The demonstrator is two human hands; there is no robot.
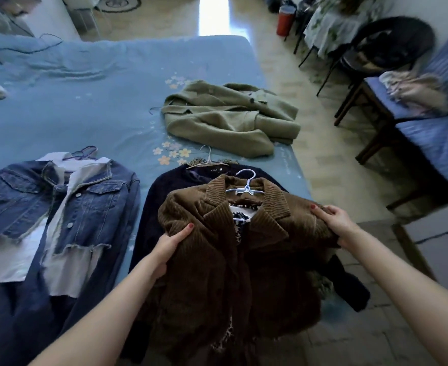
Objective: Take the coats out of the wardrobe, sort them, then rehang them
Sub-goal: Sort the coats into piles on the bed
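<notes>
I hold a brown corduroy coat on a pale blue hanger above the near edge of the bed. My left hand grips its left shoulder and my right hand grips its right shoulder. Under it lies a dark navy coat on a white hanger. A blue denim jacket over a white shirt lies flat to the left. An olive green coat lies crumpled farther back on the right.
The bed's blue sheet runs from front to back. A loose dark hanger lies at its far left. Blue-cushioned chairs with a bundle of cloth stand along the right. A tiled aisle runs between them and the bed.
</notes>
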